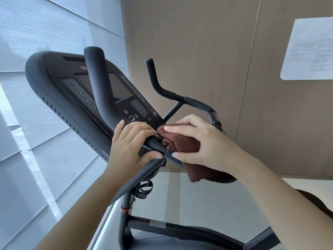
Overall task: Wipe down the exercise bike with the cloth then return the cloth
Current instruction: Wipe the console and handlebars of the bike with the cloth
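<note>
The black exercise bike fills the middle of the head view, its console [75, 91] tilted up to the left with a screen and keypad. A brown cloth [187, 147] is pressed against the lower right corner of the console and the handlebar joint. My right hand [203, 143] lies over the cloth and grips it, fingers spread across its top. My left hand [133, 143] wraps the near handlebar [97, 83] just left of the cloth, thumb under the bar. The far handlebar [162, 87] rises behind.
A beige panelled wall [225, 51] stands behind the bike, with a white printed notice [310, 49] at the upper right. Pale window blinds [36, 24] run along the left. Below are the bike's frame tube [180, 226] and a bottle cage [144, 190].
</note>
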`<state>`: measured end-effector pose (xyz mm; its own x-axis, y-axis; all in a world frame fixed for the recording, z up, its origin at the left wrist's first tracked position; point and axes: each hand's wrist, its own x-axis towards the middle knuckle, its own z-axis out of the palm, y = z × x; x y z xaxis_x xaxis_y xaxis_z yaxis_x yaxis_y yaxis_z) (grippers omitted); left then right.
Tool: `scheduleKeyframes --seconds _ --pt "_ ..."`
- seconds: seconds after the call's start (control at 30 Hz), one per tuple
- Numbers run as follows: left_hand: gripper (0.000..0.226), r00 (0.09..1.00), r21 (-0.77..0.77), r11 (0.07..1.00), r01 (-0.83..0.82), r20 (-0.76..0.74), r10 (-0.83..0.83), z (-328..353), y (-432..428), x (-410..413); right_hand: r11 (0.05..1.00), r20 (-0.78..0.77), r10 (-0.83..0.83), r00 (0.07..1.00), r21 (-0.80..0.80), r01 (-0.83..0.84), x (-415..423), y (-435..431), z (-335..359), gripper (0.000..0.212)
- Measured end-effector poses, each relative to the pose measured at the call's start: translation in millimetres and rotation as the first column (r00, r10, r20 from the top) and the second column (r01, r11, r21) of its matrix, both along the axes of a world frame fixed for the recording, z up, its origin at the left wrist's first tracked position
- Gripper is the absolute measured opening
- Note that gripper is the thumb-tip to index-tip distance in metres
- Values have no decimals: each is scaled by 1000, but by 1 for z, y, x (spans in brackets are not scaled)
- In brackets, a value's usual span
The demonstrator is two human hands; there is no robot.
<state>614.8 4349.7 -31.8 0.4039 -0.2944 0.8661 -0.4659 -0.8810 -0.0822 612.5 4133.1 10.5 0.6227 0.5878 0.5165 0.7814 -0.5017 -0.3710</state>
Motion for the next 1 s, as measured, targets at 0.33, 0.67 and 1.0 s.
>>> scheduleKeyframes --seconds 0.33,0.67,1.0 --pt "69 1000 -30 1000 7 20 -6 -2 -2 1 995 -130 -103 986 1 104 -11 -26 -12 85" --pt "71 1000 -33 999 -3 10 3 -2 -4 -2 993 -254 -99 962 -90 78 -18 -19 -2 68" --pt "69 999 -42 999 -23 -39 21 0 -5 -7 997 8 -81 997 19 81 -2 -15 -12 42"
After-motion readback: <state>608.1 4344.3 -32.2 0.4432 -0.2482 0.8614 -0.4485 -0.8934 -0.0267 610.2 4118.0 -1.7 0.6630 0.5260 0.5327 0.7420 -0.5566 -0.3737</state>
